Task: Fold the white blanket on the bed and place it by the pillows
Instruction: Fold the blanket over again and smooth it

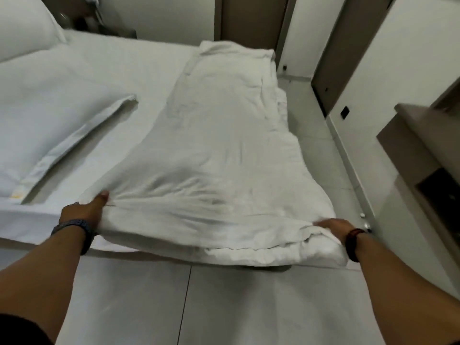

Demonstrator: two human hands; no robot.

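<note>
Left hand (86, 209) and right hand (332, 226) each clench a near corner of the white blanket (224, 145), folded lengthwise along the bed (99, 70), pillows (49, 95) beside.

1 white blanket (219, 145), 2 pillows (49, 115), 2 hands (84, 210), 2 wristbands (74, 226), 1 bed (139, 70)

The blanket (219, 155) is plain white, as are the bed (139, 70) sheet and the pillows (49, 115); a small yellow tag marks one pillow's near corner. The left wristband (74, 229) is speckled grey-blue, the right wristband (353, 241) black and dark red. The floor (199, 307) tiles are pale grey.
</note>
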